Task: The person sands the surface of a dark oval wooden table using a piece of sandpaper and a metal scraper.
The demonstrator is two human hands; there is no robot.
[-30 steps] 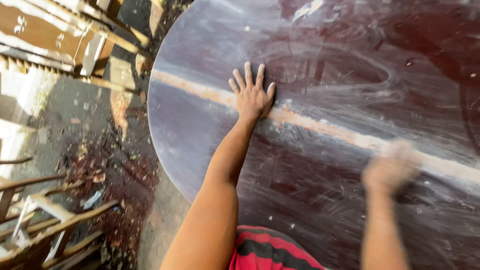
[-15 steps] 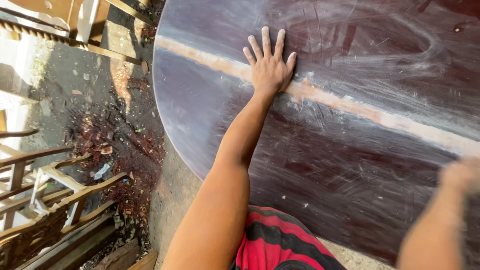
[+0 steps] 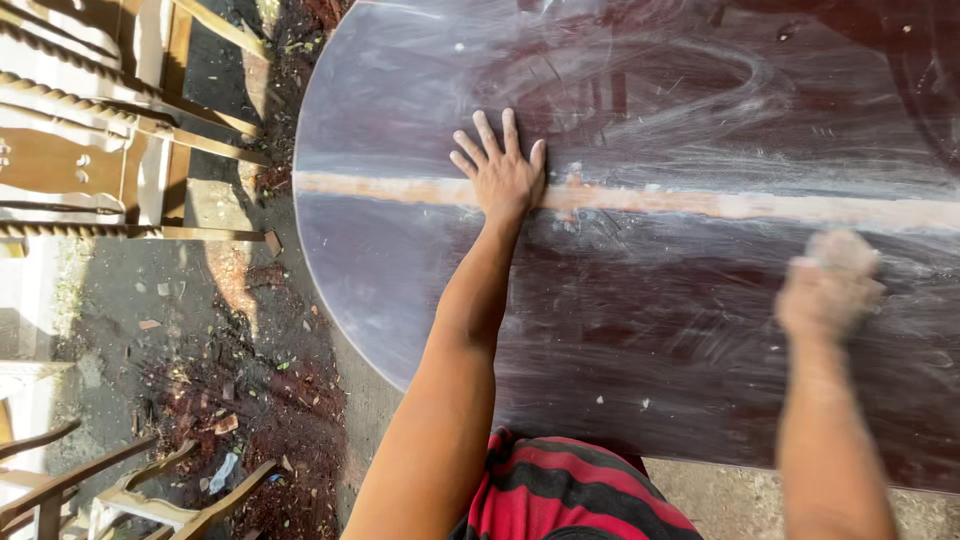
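A large round dark-brown tabletop (image 3: 400, 270) fills most of the view, dusty and streaked, with a pale filled seam (image 3: 700, 205) running across it. My left hand (image 3: 500, 170) lies flat on the seam with fingers spread, holding nothing. My right hand (image 3: 828, 285) is blurred with motion on the surface below the seam, at the right. Its fingers look curled, but the blur hides whether anything is under them.
Unfinished wooden chair frames (image 3: 90, 130) stand at the upper left and more chair legs (image 3: 110, 480) at the lower left. The ground (image 3: 230, 370) between them is dark, littered with wood chips and debris. A red and black striped garment (image 3: 570, 495) shows at the bottom.
The view has shifted, so the tabletop and my left hand sit further right and lower. My right hand moved up from the lower right edge onto the surface below the seam.
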